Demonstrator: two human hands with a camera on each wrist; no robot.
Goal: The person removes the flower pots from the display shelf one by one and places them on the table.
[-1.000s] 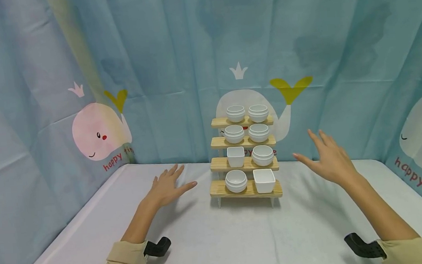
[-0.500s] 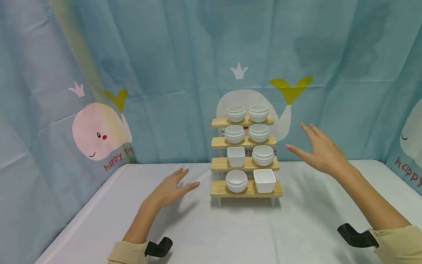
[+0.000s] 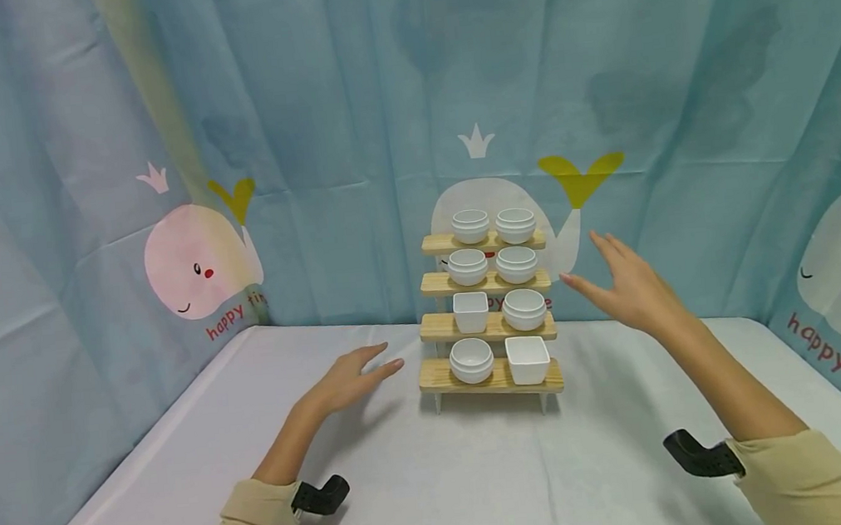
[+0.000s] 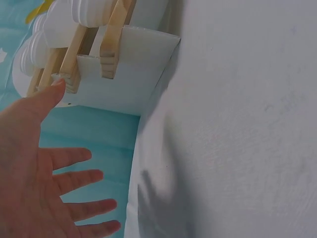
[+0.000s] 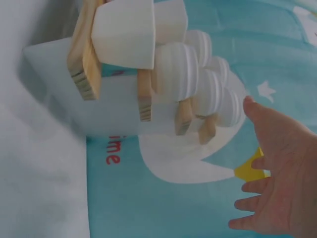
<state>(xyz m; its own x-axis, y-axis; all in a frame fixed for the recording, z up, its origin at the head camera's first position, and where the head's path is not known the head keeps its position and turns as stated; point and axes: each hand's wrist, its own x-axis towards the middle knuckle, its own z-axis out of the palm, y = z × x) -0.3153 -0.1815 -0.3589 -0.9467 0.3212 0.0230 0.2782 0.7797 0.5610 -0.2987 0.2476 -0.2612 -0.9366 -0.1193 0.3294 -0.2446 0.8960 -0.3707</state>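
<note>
A tiered wooden stand (image 3: 501, 385) holds white bowls, two on each step. On the lowest step, a round bowl (image 3: 471, 361) sits left of a square bowl (image 3: 528, 361). One step up, a square bowl (image 3: 471, 314) sits left of a round bowl (image 3: 523, 310). Round bowls (image 3: 471, 226) fill the upper steps. My left hand (image 3: 348, 381), fingers extended, hovers left of the stand and holds nothing; the left wrist view shows its fingers spread. To the right, my right hand (image 3: 636, 289) is raised with fingers stretched out, apart from the bowls.
A white cloth (image 3: 439, 478) covers the table. Behind it hangs a blue curtain (image 3: 318, 121) with printed whales, close to the back of the stand. Black wrist mounts (image 3: 321, 496) stick out from both sleeves.
My right hand has moved left and up, nearer the stand's upper steps. My left hand has shifted slightly right and turned, its fingers closer together in the head view. The bowls stay put.
</note>
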